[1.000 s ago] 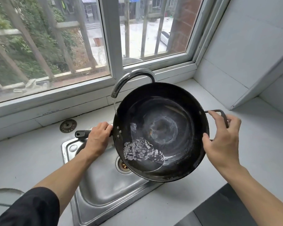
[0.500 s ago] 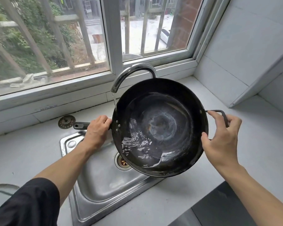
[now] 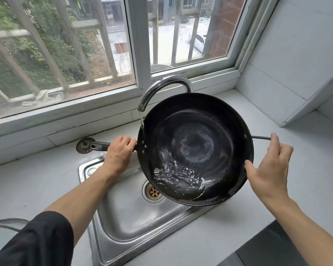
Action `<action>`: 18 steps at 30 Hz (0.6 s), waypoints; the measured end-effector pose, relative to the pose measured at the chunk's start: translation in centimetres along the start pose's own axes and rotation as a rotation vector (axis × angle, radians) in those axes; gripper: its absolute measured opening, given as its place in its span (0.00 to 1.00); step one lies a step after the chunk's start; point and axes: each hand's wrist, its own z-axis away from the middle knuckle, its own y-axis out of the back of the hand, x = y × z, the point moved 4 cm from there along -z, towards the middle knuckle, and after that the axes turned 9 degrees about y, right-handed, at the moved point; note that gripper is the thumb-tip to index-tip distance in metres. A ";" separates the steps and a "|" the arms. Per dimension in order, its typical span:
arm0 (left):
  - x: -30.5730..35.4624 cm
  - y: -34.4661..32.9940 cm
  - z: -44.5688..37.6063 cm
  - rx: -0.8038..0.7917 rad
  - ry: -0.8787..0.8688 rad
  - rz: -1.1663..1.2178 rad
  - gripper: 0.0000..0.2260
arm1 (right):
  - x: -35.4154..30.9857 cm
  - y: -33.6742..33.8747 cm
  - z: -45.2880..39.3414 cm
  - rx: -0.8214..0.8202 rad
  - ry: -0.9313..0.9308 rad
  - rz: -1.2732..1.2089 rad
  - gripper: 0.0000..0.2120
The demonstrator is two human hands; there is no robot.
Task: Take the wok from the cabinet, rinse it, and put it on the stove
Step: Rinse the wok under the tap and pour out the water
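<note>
Head view, near to far. Nearest, at 7 o'clock, a black sleeve (image 3: 37,244) covers the left upper arm; the bare forearm runs up toward the middle of the frame. At 5 o'clock a dark surface (image 3: 273,246) cuts the bottom corner, with the right forearm passing above it. Steel sink (image 3: 123,227) sits low centre, set into the pale counter (image 3: 37,185); its drain (image 3: 154,191) shows just left of the wok's low edge. Wok (image 3: 195,148), black, is held in the air over the sink's right part, tilted so the rim at 7 o'clock is lowest; water pools and ripples in that low part. Left hand (image 3: 119,152) is closed round the long handle (image 3: 100,145) at the wok's 9 o'clock, knuckles up. Right hand (image 3: 269,169) holds the 3 o'clock side: thumb pressed against the rim, fingers curled over the thin loop handle (image 3: 260,138). Faucet (image 3: 161,89) arches above the wok's 11 o'clock edge; a thin stream falls from its spout onto the inner wall just inside the rim. A round metal strainer (image 3: 84,146) lies on the counter beyond the handle's end. Farthest, at 12 o'clock, the window (image 3: 138,54) with outside bars; at 2 o'clock, a white tiled wall (image 3: 296,54).
</note>
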 end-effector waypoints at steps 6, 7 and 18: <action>-0.3 0.6 -0.3 0.010 -0.017 -0.019 0.12 | 0.4 -0.7 -0.1 0.017 -0.032 -0.046 0.40; -0.4 0.7 -0.4 0.014 -0.014 -0.029 0.12 | 0.4 -0.8 0.0 0.019 -0.042 -0.055 0.39; -4.1 1.9 2.1 -0.027 0.032 -0.135 0.16 | -1.0 -4.0 -0.1 -0.022 -0.061 -0.129 0.36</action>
